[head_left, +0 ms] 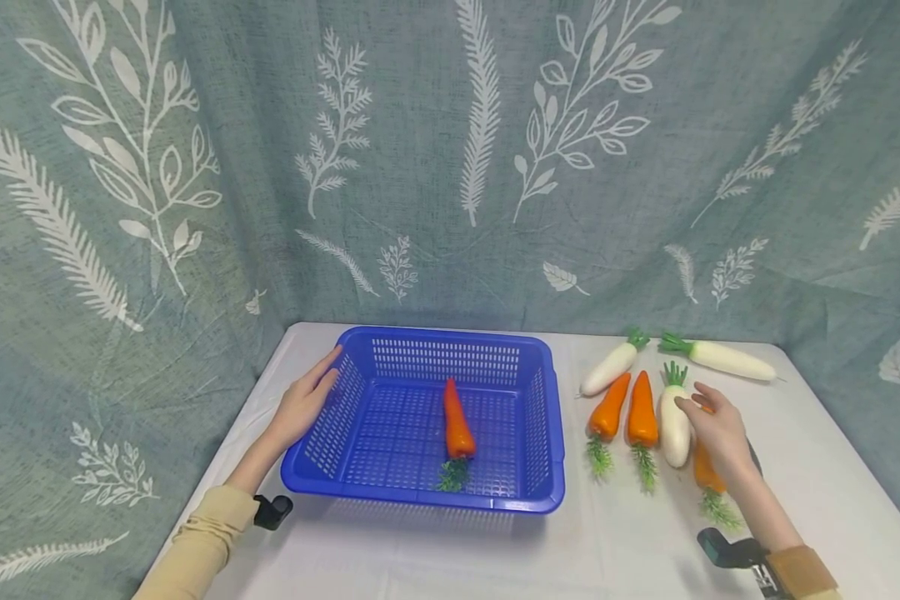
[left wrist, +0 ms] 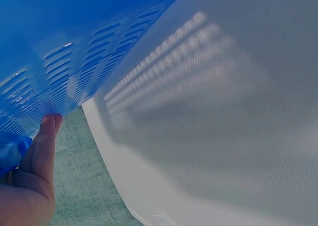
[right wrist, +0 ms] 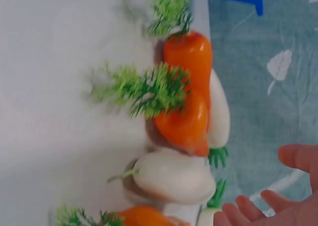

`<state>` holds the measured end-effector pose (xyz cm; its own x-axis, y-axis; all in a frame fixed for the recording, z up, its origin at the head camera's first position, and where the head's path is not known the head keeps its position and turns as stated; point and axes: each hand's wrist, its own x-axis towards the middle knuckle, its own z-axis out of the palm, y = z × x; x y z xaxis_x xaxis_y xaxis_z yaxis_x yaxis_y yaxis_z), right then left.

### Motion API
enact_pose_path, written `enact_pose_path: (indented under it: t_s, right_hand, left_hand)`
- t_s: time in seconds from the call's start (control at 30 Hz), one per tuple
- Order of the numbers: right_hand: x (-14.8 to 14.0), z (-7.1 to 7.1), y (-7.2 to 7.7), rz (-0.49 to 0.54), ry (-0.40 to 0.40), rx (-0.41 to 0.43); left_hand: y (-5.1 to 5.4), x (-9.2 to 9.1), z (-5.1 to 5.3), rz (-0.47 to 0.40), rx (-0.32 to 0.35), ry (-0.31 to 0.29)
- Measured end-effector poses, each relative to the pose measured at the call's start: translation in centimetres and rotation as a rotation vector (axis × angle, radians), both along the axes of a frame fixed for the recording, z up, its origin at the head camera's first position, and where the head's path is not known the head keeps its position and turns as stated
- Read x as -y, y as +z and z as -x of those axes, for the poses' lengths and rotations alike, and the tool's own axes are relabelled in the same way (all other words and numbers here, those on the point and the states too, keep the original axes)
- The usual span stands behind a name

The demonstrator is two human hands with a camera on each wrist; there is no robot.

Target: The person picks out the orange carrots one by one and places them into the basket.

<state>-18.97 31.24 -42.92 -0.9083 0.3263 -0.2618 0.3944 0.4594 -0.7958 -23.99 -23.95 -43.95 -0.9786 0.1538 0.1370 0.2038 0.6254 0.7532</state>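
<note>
My left hand (head_left: 307,404) is at the left side of a blue plastic basket (head_left: 450,502), its straight fingers (left wrist: 45,141) touching the outer wall; the left wrist view hides the thumb. Inside the basket lies one orange carrot (head_left: 457,429) with green leaves toward me. Over on the right, my right hand (head_left: 722,429) hovers with loosely bent, spread fingers and holds nothing. Beneath and beside it are a white radish (head_left: 673,429) and a carrot (head_left: 708,473) that the hand partly covers. In the right wrist view, the fingers stay apart from the radish (right wrist: 171,177).
Two more carrots, one at the left (head_left: 609,408) and one nearer the radish (head_left: 642,417), lie right of the basket. Behind them are a slanted white radish (head_left: 610,369) and another radish (head_left: 733,360). A patterned green curtain (head_left: 435,167) hangs behind the white table (head_left: 390,550).
</note>
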Motion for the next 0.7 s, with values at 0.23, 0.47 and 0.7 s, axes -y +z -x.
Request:
enact_pose_path:
  t_s: [0.23, 0.47, 0.7]
  right_hand:
    - [-0.8, -0.2, -0.2, -0.055, -0.031, 0.035]
    - [-4.1, 1.0, -4.9, -0.111, -0.077, 0.028]
    - [-4.8, 0.8, -6.7, -0.162, -0.087, 0.015]
  left_hand:
    - [0.0, 0.1, 0.0, 0.007, -0.003, 0.003]
    - [-0.1, 0.1, 0.0, 0.006, -0.001, 0.003]
    - [-0.1, 0.1, 0.0, -0.007, 0.004, 0.004]
